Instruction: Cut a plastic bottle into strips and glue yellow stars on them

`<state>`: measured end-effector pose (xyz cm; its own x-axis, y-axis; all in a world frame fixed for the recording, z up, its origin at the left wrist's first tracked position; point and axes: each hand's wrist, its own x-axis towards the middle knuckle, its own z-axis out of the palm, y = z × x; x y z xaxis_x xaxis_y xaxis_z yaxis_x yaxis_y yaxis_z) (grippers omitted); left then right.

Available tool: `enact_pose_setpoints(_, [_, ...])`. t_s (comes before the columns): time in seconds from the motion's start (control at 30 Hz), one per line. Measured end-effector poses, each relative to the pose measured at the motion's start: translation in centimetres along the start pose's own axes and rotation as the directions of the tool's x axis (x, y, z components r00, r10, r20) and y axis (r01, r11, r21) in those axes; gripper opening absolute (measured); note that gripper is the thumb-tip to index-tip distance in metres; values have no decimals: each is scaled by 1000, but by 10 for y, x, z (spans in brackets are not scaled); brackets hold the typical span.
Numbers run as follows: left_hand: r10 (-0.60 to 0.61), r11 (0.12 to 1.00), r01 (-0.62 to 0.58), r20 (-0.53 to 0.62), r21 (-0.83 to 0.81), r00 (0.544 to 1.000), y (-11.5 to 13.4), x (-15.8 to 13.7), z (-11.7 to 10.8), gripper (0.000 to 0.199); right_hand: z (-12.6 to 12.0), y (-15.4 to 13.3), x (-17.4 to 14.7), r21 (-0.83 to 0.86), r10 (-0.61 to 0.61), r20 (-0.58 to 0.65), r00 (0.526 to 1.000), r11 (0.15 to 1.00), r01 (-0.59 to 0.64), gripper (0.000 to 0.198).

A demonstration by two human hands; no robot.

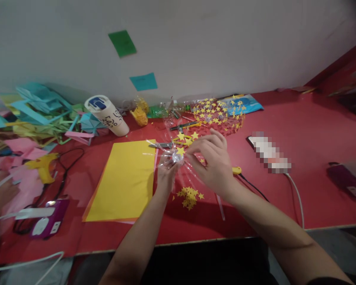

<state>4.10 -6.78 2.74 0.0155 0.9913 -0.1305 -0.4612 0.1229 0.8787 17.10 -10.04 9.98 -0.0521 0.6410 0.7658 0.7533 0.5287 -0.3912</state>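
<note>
My left hand is wrapped round a clear plastic bottle piece cut into long strips that fan outward. Several yellow stars lie on or above its strips, and one star sits close to its centre. My right hand is beside it on the right, thumb and forefinger drawn together in a pinch near that star. Whatever is between those fingertips is too small to make out. Below the hands is a small pile of loose yellow stars on the red table. Behind the plastic lie scissors.
Yellow paper sheets lie left, with a white cup behind. A glue gun and colourful folded paper are farther left, near another person's hand. Star-covered plastic stands at the back; a phone charges right.
</note>
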Motion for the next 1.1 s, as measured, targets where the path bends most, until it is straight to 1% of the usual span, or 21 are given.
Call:
enact_pose_setpoints(0.07, [-3, 1000, 3, 7, 2, 1000, -1, 0, 0, 44, -1, -1, 0, -17, 14, 23, 1000, 1000, -13, 12])
enact_pose_setpoints(0.27, [32, 999, -32, 24, -12, 999, -7, 2, -4, 39, -2, -1, 1, -51, 24, 39, 999, 998, -22, 14])
enact_pose_setpoints(0.5, [7, 999, -9, -37, -31, 999, -4, 3, -2, 44, -4, -2, 0, -113, -9, 98, 995, 993, 20, 7])
enact_pose_setpoints(0.7, [52, 999, -53, -33, 0, 998, -5, 0, -5, 41, -11, -4, 3, -112, 12, 122, 992, 994, 2, 7])
enact_pose_setpoints(0.77, [71, 997, -72, -31, -14, 997, -6, 0, -7, 41, -16, -5, 5, -106, 13, 102, 995, 994, -2, 8])
enact_pose_setpoints(0.87, [102, 994, -103, -26, -39, 994, -7, 1, -9, 41, -26, -8, 9, -96, -27, 2, 1000, 995, 27, 4])
enact_pose_setpoints(0.9, [113, 992, -114, -24, -45, 993, -7, 2, -9, 40, -29, -8, 9, -88, -40, -4, 999, 995, 39, 7])
enact_pose_setpoints(0.93, [123, 991, -124, -21, -52, 992, -8, 3, -9, 40, -30, -9, 8, -77, -48, 20, 999, 996, 49, 9])
enact_pose_setpoints(1.0, [130, 989, -130, -13, -71, 991, -7, 3, -7, 41, -28, -9, 5, -63, -48, 124, 991, 996, 57, 13])
enact_pose_setpoints(1.07, [130, 987, -132, -32, -86, 991, -6, 3, -5, 43, -20, -9, -1, -96, -39, 208, 977, 994, 60, 16])
enact_pose_setpoints(1.1, [127, 988, -130, -44, -85, 991, -5, 3, -4, 44, -14, -8, -4, -128, -39, 221, 974, 989, 69, 18])
